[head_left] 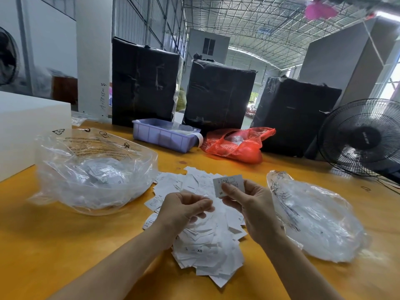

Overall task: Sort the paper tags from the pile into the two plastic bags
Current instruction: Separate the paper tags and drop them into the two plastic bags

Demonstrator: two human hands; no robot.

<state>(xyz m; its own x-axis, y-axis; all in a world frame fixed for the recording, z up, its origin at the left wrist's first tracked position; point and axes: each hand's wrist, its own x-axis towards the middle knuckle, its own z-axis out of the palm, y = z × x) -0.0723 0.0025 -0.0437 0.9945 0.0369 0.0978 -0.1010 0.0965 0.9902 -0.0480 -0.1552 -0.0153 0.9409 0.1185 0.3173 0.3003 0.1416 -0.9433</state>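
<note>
Above the pile (pixel 207 230), our right hand (pixel 249 204) pinches one S tag (pixel 229 184), left hand (pixel 184 206) loosely curled, holding nothing certain; next we judge which bag.

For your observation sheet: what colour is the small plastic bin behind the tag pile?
Lavender purple plastic bin, clearest in the head view.

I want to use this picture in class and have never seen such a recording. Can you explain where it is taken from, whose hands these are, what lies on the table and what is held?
The single picture comes from a camera worn on a person's head, looking down at their own bare hands. On the orange table lies a pile of paper tags between two clear plastic bags, the left bag and the right bag. The right hand pinches one tag marked S. The left hand is curled above the pile; whether it holds a tag is unclear.
</note>
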